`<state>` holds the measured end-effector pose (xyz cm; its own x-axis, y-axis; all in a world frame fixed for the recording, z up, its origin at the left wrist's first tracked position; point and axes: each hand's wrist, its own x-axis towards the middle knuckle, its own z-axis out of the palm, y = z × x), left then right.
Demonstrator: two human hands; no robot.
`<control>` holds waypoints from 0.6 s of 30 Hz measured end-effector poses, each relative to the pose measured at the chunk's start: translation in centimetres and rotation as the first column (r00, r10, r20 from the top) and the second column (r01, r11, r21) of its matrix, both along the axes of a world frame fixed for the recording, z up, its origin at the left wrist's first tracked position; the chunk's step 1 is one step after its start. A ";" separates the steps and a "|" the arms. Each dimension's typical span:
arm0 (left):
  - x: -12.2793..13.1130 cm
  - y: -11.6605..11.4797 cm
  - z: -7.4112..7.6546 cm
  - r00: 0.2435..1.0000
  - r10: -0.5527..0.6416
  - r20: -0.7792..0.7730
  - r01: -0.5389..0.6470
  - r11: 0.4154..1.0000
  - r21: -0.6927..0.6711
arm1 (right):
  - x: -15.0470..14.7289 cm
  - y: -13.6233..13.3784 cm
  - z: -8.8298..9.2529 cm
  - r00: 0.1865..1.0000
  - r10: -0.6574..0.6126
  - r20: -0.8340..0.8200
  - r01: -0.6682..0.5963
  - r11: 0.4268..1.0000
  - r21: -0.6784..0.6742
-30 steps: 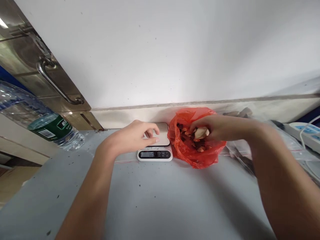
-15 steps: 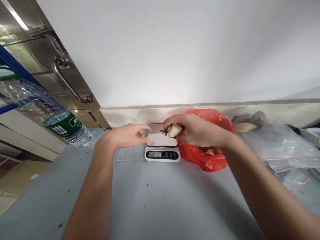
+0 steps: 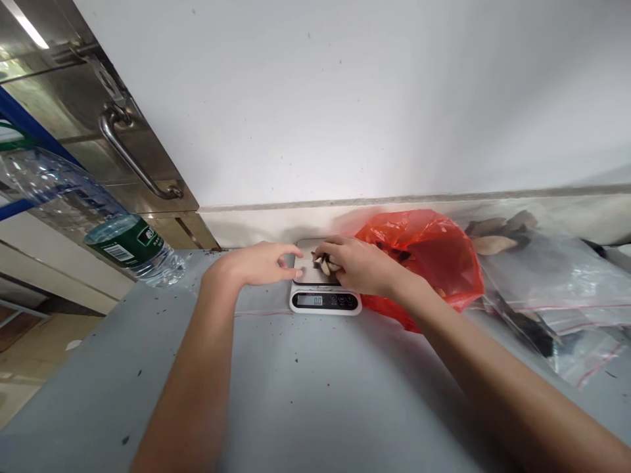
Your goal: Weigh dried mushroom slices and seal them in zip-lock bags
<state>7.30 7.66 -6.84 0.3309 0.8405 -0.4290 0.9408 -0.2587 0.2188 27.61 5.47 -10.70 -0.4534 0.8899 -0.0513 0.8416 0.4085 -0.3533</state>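
Note:
A small white kitchen scale (image 3: pixel 325 303) with a metal plate stands on the grey table, its display reading 0.0. Over the right part of the plate, my right hand (image 3: pixel 352 263) has its fingers closed round some pale and dark dried slices (image 3: pixel 326 265). My left hand (image 3: pixel 263 263) is at the plate's left edge, thumb and fingers apart, with nothing between them. Right of the scale lies an open red plastic bag (image 3: pixel 434 263) with brown pieces inside, partly behind my right forearm.
A water bottle (image 3: pixel 131 246) with a green label stands at the left, near a metal door with a handle (image 3: pixel 133 161). Clear zip bags (image 3: pixel 552 269), some holding dried slices, lie at the right. A white wall (image 3: pixel 296 105) rises behind the table.
My right hand has moved down and slightly left with the slices, close to the scale plate. More of the red bag's opening shows. The view has shifted slightly.

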 end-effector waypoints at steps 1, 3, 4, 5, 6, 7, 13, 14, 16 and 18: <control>0.1 0.0 0.0 1.000 0.007 -0.002 -0.007 1.000 -0.008 | 0.2 0.1 0.0 1.000 0.002 -0.023 -0.002 1.000 -0.002; 0.1 0.0 0.0 1.000 0.010 0.003 -0.010 1.000 -0.022 | 0.6 0.2 -0.1 0.997 0.031 -0.070 -0.031 1.000 0.000; 0.1 0.0 -0.1 1.000 0.011 0.008 -0.011 1.000 -0.029 | 0.9 0.3 -0.1 0.994 0.054 -0.095 -0.055 0.998 -0.002; 0.1 0.0 0.0 1.000 0.014 0.014 -0.014 0.999 -0.036 | 1.1 0.3 -0.1 0.990 0.079 -0.118 -0.080 0.997 -0.004; 0.2 -0.1 0.0 1.000 0.020 0.020 -0.019 0.999 -0.042 | 1.4 0.3 -0.1 0.986 0.096 -0.137 -0.098 0.995 -0.006; 0.2 -0.1 0.0 0.999 0.027 0.023 -0.026 0.999 -0.044 | 1.6 0.3 -0.1 0.983 0.104 -0.152 -0.107 0.994 -0.007; 0.6 -0.1 -0.2 0.997 0.000 0.072 0.003 0.999 -0.039 | 1.9 0.5 0.2 0.983 0.027 -0.181 -0.022 0.999 0.032; 0.6 0.0 -0.3 0.996 -0.009 0.085 0.013 0.998 -0.056 | 1.9 0.6 0.2 0.983 0.005 -0.185 0.003 0.999 0.040; 0.7 0.2 -0.6 0.996 -0.018 0.092 0.027 0.995 -0.095 | 1.9 0.7 0.3 0.979 -0.034 -0.199 0.047 0.997 0.060; 0.8 0.4 -0.8 0.997 -0.016 0.077 0.025 0.993 -0.120 | 2.0 0.7 0.2 0.975 -0.061 -0.215 0.079 0.994 0.077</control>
